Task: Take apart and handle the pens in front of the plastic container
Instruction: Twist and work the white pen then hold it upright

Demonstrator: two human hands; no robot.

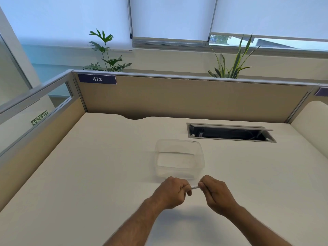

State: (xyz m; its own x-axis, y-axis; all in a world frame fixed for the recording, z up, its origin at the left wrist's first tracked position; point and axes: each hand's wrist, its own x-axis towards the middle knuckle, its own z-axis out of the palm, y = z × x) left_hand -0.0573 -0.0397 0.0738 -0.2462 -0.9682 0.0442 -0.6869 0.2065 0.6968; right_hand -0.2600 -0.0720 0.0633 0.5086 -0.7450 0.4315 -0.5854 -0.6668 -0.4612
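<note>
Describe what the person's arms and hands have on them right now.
Both forearms are bare as far as the picture shows: no sleeves in view. The left hand and right hand wear no gloves, and no watch, bracelet or ring shows on the sides that face the camera.

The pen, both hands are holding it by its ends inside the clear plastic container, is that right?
Not quite. Both hands, left hand and right hand, do hold the pen by its ends, but in front of the clear plastic container, on its near side, not inside it. The head view shows this.
</note>
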